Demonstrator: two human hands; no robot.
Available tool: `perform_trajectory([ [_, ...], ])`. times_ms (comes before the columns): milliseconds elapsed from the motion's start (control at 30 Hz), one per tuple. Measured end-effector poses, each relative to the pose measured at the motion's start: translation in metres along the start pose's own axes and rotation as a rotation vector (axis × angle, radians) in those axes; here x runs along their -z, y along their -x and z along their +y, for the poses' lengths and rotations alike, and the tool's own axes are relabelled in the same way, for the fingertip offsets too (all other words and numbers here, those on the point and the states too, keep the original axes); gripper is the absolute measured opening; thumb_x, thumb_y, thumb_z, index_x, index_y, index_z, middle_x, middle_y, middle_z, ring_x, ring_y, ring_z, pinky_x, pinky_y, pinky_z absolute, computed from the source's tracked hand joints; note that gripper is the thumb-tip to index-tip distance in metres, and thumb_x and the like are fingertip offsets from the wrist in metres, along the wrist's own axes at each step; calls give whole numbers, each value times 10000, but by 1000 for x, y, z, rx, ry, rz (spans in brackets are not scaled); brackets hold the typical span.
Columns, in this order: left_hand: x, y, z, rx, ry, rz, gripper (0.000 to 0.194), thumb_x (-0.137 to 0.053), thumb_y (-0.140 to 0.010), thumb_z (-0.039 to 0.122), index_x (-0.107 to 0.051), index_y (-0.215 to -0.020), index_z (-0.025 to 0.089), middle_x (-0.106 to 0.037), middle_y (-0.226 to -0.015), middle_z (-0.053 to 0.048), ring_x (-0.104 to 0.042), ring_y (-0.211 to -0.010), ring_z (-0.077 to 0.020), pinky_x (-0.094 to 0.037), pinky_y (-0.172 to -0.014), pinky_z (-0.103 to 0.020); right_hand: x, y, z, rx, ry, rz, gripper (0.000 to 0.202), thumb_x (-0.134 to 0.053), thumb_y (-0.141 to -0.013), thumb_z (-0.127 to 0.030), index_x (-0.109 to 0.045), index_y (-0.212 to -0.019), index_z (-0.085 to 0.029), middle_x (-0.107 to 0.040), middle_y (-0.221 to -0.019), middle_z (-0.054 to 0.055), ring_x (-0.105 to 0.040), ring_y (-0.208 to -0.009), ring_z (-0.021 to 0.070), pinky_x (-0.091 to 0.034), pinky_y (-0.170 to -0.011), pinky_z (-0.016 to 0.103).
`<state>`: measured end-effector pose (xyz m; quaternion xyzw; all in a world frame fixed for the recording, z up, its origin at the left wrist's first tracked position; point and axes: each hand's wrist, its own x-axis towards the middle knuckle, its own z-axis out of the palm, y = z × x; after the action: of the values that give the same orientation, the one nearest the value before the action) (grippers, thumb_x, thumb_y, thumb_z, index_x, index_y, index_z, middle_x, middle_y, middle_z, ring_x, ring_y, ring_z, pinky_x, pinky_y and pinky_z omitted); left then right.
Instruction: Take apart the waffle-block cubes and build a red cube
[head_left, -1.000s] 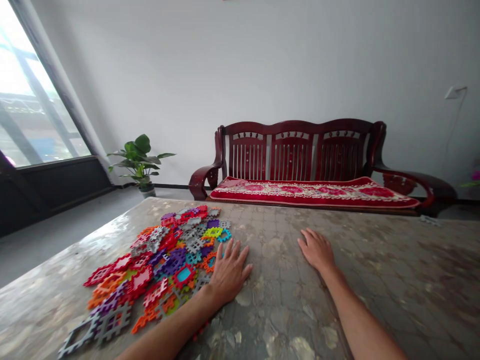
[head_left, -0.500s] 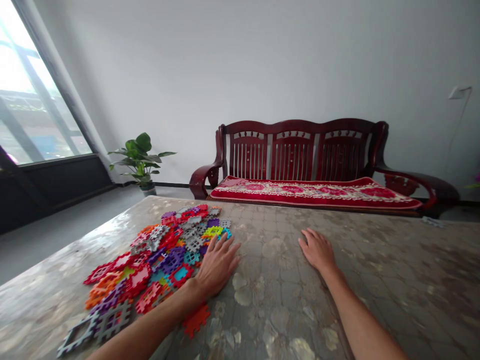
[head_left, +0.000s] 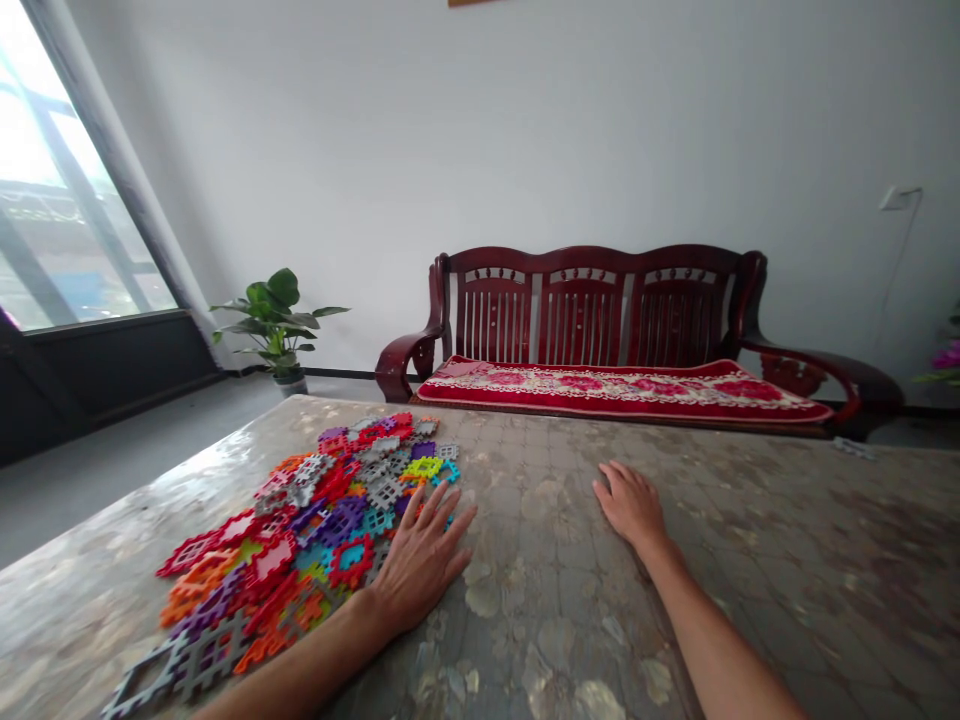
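Left hand's fingers (head_left: 431, 508) are spreading wide, palm facing down, gripping nothing visible; whether anything is hiding under the palm, cannot tell. Left hand (head_left: 412, 575) is overlapping the right edge of the pile of plastic pieces (head_left: 341, 522) in view; exact contact is not showing. Right hand (head_left: 634, 510) is resting palm down on the table (head_left: 540, 570), well apart from the pile, fingers loosely extended, holding nothing visible. Pieces are lying loose and overlapping in red, orange, purple, gray and blue, on the table's left side; a yellow-green piece (head_left: 424, 467) is sitting just beyond the left fingertips. Progress: most pieces are lying together in one pile, unsorted by color; no built shape is showing, links between pieces are unclear. A gray item (head_left: 853, 448), probably another piece, is lying apart by the far right edge. Beyond, a wooden bench (head_left: 585, 320) is standing behind the table
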<state>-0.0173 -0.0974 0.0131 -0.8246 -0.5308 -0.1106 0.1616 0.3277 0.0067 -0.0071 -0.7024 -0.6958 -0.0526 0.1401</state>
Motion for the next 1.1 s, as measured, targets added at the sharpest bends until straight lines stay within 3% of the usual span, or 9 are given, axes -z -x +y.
perform_trajectory([
  [167, 3, -5, 0, -1, 13, -43, 412, -497, -929, 415, -549, -1327, 321, -511, -1442, -44, -339, -1411, -290, -210, -1174, -542, 0, -1, 0, -5, 4, -2, 436, -407, -944, -339, -582, -1310, -179, -545, -1408, 89, -492, -1287, 257, -349, -1081, 398],
  [333, 9, -20, 30, 85, 97, -136, 400, -478, -934, 368, -578, -1305, 253, -519, -1425, -111, -377, -1385, -314, -296, -1139, -531, 1, -1, -1, -9, 7, -4, 431, -401, -947, -338, -591, -1299, -179, -553, -1398, 88, -496, -1281, 254, -347, -1082, 388],
  [500, -4, -33, 50, 166, 173, -173, 448, -459, -948, 349, -515, -1375, 226, -460, -1472, -139, -393, -1383, -298, -343, -1128, -468, 2, -3, -1, -9, 9, -9, 421, -391, -950, -319, -598, -1292, -184, -561, -1390, 88, -504, -1272, 246, -355, -1074, 374],
  [800, -20, -37, 37, 188, 188, -148, 495, -421, -959, 446, -462, -1426, 287, -417, -1521, -112, -347, -1413, -302, -276, -1148, -499, -2, -3, 5, 44, 72, -52, 463, -355, -964, -318, -535, -1358, -156, -523, -1425, 103, -468, -1312, 246, -338, -1102, 375],
  [933, -22, -39, 35, 188, 188, -143, 497, -414, -956, 470, -472, -1418, 296, -428, -1514, -107, -353, -1409, -305, -269, -1147, -503, -3, 8, 15, 70, 111, -117, 503, -328, -978, -384, -443, -1438, -217, -428, -1513, 64, -390, -1381, 239, -300, -1132, 406],
  [1100, -21, -42, 34, 179, 181, -134, 492, -407, -957, 462, -476, -1414, 293, -450, -1495, -108, -379, -1389, -310, -280, -1135, -511, 0, 24, 22, -39, 152, -115, 528, -302, -972, -439, -423, -1451, -254, -395, -1535, 51, -346, -1406, 254, -268, -1141, 466],
])
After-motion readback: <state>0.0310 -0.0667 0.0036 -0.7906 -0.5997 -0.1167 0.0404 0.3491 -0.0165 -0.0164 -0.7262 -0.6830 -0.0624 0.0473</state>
